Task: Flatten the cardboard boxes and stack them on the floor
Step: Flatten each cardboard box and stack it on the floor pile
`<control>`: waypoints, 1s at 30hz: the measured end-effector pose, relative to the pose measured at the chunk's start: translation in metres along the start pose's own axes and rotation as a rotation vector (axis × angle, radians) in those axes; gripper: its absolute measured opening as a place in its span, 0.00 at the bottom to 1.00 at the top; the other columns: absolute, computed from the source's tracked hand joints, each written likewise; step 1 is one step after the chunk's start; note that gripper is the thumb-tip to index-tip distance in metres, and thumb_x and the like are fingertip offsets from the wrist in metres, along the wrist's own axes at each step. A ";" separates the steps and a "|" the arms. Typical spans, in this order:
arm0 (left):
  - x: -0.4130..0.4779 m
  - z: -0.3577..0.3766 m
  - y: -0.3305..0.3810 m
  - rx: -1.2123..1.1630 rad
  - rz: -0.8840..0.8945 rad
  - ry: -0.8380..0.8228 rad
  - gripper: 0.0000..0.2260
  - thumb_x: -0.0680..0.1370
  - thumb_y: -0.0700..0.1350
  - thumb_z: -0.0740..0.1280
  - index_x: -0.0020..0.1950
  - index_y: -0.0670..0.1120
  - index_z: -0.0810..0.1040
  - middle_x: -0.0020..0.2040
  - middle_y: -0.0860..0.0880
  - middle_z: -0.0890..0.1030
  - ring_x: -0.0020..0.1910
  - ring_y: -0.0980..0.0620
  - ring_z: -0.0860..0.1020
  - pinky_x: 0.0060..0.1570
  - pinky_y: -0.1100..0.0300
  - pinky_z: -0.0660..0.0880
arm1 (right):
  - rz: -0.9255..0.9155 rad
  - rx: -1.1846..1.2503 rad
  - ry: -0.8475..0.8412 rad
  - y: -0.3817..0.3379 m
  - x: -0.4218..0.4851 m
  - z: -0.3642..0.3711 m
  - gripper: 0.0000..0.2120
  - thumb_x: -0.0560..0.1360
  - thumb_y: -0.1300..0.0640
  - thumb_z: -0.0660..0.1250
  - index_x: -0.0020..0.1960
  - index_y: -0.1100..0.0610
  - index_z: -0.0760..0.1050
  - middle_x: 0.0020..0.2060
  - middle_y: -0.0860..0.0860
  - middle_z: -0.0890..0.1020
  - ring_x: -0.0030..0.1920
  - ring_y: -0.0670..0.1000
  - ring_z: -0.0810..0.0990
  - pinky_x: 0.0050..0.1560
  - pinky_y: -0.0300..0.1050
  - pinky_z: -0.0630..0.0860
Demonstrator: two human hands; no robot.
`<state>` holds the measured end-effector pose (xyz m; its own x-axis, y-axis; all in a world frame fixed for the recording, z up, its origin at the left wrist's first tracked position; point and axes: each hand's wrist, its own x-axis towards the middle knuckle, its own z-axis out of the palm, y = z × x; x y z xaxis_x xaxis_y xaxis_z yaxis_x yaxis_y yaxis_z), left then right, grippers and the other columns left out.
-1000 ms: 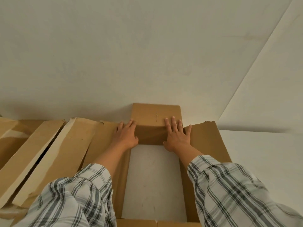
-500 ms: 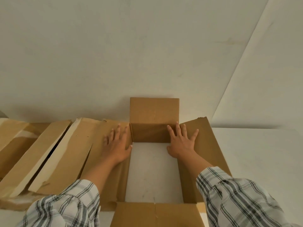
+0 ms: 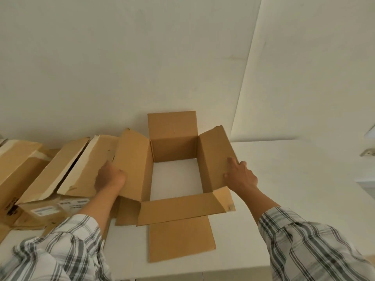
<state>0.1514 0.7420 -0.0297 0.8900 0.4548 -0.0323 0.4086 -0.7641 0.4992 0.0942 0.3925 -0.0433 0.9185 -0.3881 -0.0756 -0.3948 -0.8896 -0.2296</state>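
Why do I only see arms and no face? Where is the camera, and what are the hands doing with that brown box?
There is no machine here. A person wears a camera on their head that looks forward and down, so you see only their own arms in checked sleeves. That is the only view. The open box stands on a white surface with its flaps folded out, and white shows through its middle. The right hand grips the edge of the box's right side. The left hand is at the left side, but its fingers are hidden behind the cardboard. More cardboard boxes lie to the left.
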 end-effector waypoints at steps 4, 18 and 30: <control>-0.036 -0.017 0.037 -0.051 0.161 0.082 0.13 0.82 0.42 0.61 0.65 0.42 0.74 0.60 0.39 0.79 0.58 0.37 0.77 0.53 0.49 0.73 | -0.109 0.089 0.066 -0.009 -0.013 -0.012 0.17 0.78 0.58 0.66 0.65 0.54 0.67 0.58 0.55 0.70 0.44 0.57 0.79 0.45 0.50 0.79; -0.207 -0.004 0.153 0.029 0.632 0.195 0.13 0.79 0.36 0.61 0.61 0.47 0.71 0.56 0.51 0.76 0.45 0.51 0.73 0.33 0.59 0.62 | -0.073 0.344 0.134 0.049 0.012 -0.050 0.25 0.79 0.60 0.64 0.74 0.55 0.63 0.67 0.56 0.70 0.61 0.61 0.76 0.61 0.56 0.77; -0.341 0.098 0.202 0.198 0.887 -0.516 0.13 0.80 0.50 0.63 0.64 0.53 0.66 0.58 0.53 0.76 0.49 0.51 0.77 0.44 0.58 0.77 | 0.076 0.536 0.006 0.162 0.017 -0.067 0.32 0.77 0.61 0.64 0.78 0.57 0.56 0.70 0.58 0.67 0.66 0.60 0.72 0.57 0.49 0.70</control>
<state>-0.0495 0.3878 -0.0030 0.8463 -0.5206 -0.1127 -0.4489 -0.8110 0.3753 0.0443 0.2256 -0.0169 0.8868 -0.4498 -0.1060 -0.3925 -0.6121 -0.6865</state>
